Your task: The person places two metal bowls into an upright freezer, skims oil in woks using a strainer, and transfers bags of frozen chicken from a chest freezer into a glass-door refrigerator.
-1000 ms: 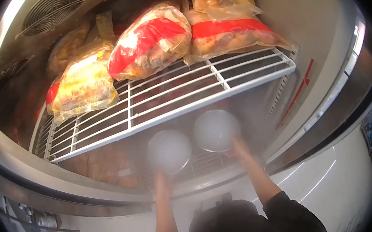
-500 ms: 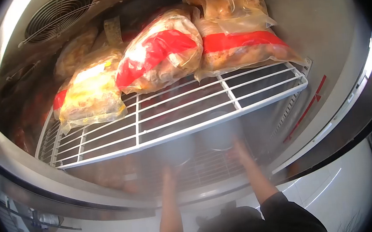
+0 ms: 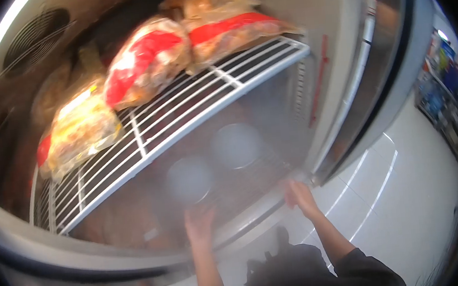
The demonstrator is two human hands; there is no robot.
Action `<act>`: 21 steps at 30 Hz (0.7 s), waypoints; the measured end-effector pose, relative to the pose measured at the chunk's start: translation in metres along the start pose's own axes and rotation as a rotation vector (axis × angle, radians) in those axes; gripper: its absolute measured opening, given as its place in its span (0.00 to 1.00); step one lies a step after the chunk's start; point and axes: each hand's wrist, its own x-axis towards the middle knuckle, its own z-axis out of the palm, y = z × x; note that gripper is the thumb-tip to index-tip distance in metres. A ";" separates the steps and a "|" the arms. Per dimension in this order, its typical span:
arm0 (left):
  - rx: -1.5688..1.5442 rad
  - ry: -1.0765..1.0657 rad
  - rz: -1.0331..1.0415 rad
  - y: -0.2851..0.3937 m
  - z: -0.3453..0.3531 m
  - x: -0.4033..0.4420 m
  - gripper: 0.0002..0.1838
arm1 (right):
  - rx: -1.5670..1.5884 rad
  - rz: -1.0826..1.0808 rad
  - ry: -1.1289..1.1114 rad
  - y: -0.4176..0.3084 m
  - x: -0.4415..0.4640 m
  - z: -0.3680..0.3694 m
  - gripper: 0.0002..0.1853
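Two round, whitish, bowl-like things, a left one [image 3: 189, 179] and a right one [image 3: 237, 145], sit in the misty lower part of the freezer on a wire shelf [image 3: 259, 181]. Just below the left bowl is my left hand [image 3: 200, 223], its fingers apart and blurred by the mist; whether a fingertip touches the bowl I cannot tell. My right hand [image 3: 299, 193] is away from both bowls, near the freezer's front edge, with its fingers loosely bent and nothing visible in them.
Above my hands juts a white wire rack [image 3: 138, 132] bearing clear bags of food with red bands, such as the middle bag [image 3: 148, 63]. The open freezer door [image 3: 394, 36] stands at right. Stacked goods [image 3: 434, 92] line the far right side.
The view has turned to the right, showing more floor and door. My right hand has moved back from the right bowl toward the front edge. My left hand stays near the left bowl.
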 end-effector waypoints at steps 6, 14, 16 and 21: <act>0.252 -0.130 -0.146 -0.019 0.025 -0.051 0.24 | -0.055 -0.066 0.372 0.020 -0.084 -0.078 0.20; 1.136 -0.807 -0.965 -0.091 0.005 -0.115 0.23 | -0.318 -0.441 0.845 -0.039 -0.064 -0.252 0.16; 1.307 -0.810 -0.979 -0.157 -0.006 -0.121 0.24 | -0.516 -0.566 0.985 -0.081 -0.042 -0.317 0.16; 1.488 -0.326 -0.768 -0.254 -0.091 -0.117 0.28 | -0.317 -0.835 1.374 -0.199 0.045 -0.527 0.20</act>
